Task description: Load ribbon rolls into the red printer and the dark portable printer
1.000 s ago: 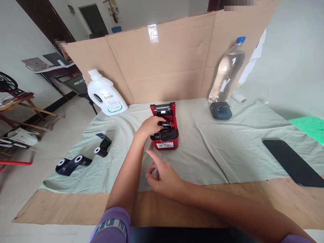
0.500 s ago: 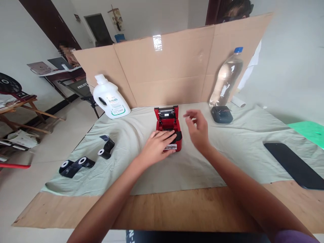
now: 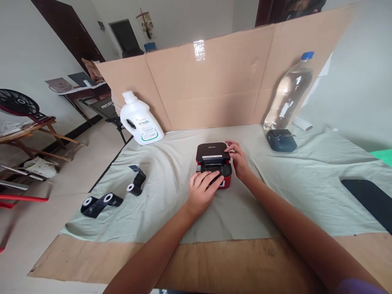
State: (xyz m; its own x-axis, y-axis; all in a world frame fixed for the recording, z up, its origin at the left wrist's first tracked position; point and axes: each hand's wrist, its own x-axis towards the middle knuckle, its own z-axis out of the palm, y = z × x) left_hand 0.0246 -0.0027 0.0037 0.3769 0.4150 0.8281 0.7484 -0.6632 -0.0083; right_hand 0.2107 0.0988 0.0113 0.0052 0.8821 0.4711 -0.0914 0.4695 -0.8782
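A small red label printer with a black lid sits on the cloth in front of me. The lid is folded down over the body, with a gap showing along its front edge. My left hand holds the printer's front part, its fingers over the top and the front face partly hidden under them. At the right edge of the lid, the bent fingers of my right hand grip its corner. To the left lie several black ribbon rolls with white cores, a pair of rolls and a partly unwound roll.
A white detergent jug and a clear bottle with a blue cap lean against the cardboard panel. A dark small device stands before the bottle. A black phone-like slab lies at right. Wood shows along the table's front edge.
The printer's lid has swung from upright down over the body. My right hand has come from the air beside it onto the lid. The camera view has shifted slightly.
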